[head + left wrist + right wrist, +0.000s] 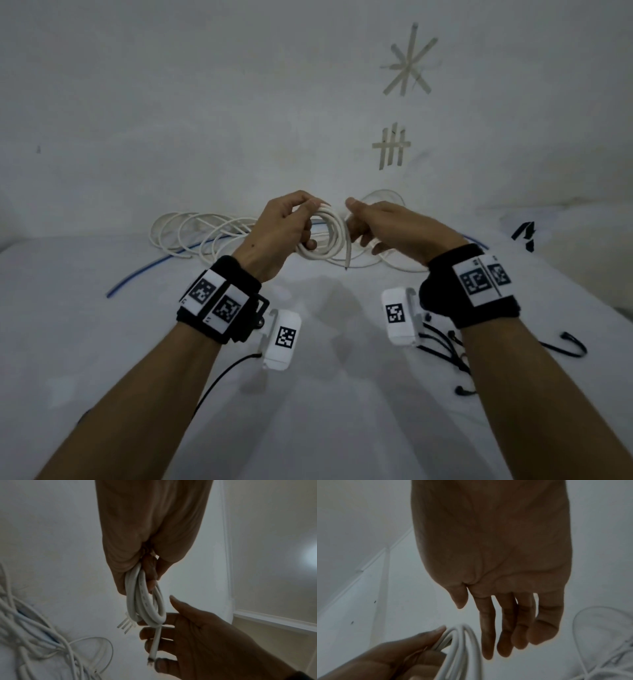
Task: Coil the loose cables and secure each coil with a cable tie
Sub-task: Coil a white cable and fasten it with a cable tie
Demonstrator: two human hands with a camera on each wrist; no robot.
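Observation:
A small coil of white cable (334, 236) hangs above the white table (308, 428), and my left hand (308, 219) grips its top and left side with curled fingers. The left wrist view shows the coil (145, 601) bunched in the left hand (137, 574), its cut end (154, 646) dangling straight down. Three short white prongs (126, 624) stick out beside the coil; what holds them is hidden. My right hand (363, 226) is just right of the coil with straight, spread fingers (488, 635) that hold nothing.
Loose white cables (191, 229) and a blue cable (154, 270) lie tangled at the table's back. A thin white loop (599, 615) lies to the right. Black cords (445, 346) sit under my right wrist. Tape marks (409, 61) are on the wall.

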